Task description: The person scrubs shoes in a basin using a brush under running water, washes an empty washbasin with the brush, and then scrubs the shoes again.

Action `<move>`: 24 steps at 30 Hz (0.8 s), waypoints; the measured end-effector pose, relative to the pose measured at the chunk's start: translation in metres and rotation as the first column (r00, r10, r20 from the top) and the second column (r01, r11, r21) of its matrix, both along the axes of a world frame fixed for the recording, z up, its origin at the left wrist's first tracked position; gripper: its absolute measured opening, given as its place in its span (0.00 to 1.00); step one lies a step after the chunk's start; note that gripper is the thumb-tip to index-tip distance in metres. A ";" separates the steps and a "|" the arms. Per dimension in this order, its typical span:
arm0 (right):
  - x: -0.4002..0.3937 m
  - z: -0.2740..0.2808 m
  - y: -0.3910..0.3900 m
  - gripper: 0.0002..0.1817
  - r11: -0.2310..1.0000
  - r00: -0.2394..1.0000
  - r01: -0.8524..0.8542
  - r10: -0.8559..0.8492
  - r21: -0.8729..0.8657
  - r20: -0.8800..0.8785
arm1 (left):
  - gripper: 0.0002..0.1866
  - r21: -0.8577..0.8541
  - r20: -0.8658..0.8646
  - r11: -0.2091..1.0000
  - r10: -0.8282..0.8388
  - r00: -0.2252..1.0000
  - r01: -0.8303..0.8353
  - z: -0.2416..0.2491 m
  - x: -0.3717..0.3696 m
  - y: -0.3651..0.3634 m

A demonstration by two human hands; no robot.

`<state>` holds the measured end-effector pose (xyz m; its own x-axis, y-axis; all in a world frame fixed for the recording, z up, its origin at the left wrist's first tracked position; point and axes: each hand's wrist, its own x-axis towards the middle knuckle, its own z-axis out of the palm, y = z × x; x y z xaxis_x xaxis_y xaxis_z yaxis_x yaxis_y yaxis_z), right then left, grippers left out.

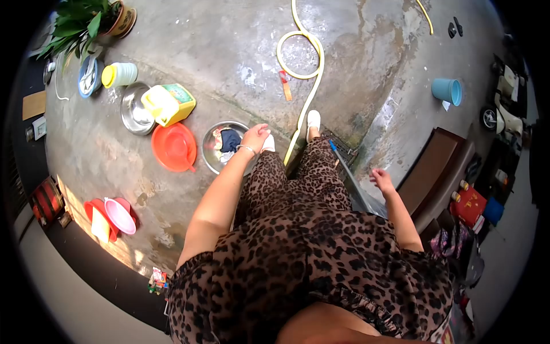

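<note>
My left hand, with a bracelet at the wrist, is over the right rim of a metal basin. Its fingers are loosely curled together, and nothing shows in them. Dark blue cloth and lighter, patterned cloth lie in that basin. Out to the right, my right hand hangs in the air with its fingers apart and holds nothing. Beneath it and to its left, a long grey pole-like thing with a blue tip slants beside my leg.
Left of the basin stand a red basin, a yellow jug, another metal basin and a yellow-lidded container. A yellow hose loops ahead, between my feet. A blue bucket and brown bench are right.
</note>
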<state>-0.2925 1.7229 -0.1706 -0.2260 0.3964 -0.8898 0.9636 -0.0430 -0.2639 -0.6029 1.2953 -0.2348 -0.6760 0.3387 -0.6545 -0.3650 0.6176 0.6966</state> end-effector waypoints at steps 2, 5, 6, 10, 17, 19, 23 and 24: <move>-0.068 -0.041 0.006 0.16 0.998 0.997 0.034 -0.038 -0.053 -0.074 | 0.19 -0.016 -0.017 0.999 0.029 0.999 -0.029 -0.030 -0.003 0.014; -0.146 -0.093 -0.015 0.17 0.967 0.967 0.138 -0.178 -0.214 -0.180 | 0.20 -0.100 0.062 0.990 0.102 0.993 -0.096 -0.085 -0.007 0.032; -0.168 -0.102 -0.023 0.17 0.965 0.973 0.109 -0.153 -0.240 -0.171 | 0.20 -0.144 0.081 0.986 0.101 0.992 -0.088 -0.104 -0.007 0.041; -0.196 -0.122 -0.071 0.15 0.826 0.949 0.164 -0.281 -0.539 -0.142 | 0.23 -0.209 0.215 0.976 0.110 0.970 -0.064 -0.221 -0.001 0.065; -0.175 -0.190 -0.111 0.18 0.473 0.847 0.415 -0.512 -0.777 0.141 | 0.27 -0.327 0.202 0.929 -0.112 0.973 0.174 -0.350 -0.051 0.138; -0.159 -0.211 -0.117 0.18 0.399 0.821 0.451 -0.537 -0.799 0.195 | 0.28 -0.382 0.181 0.898 -0.162 0.970 0.221 -0.387 -0.054 0.152; -0.173 -0.227 -0.105 0.21 0.419 0.814 0.448 -0.556 -0.790 0.167 | 0.31 -0.404 0.199 0.870 -0.218 0.955 0.283 -0.438 -0.060 0.185; -0.173 -0.233 -0.101 0.22 0.376 0.766 0.484 -0.618 -0.790 0.175 | 0.31 -0.408 0.214 0.862 -0.231 0.949 0.302 -0.453 -0.059 0.191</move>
<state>-0.4657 1.6216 -0.4039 -0.3571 -0.3252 -0.8756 0.6060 -0.7940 0.0478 -0.6620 1.4864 -0.6881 -0.4807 0.1527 -0.8635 -0.2224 0.9313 0.2885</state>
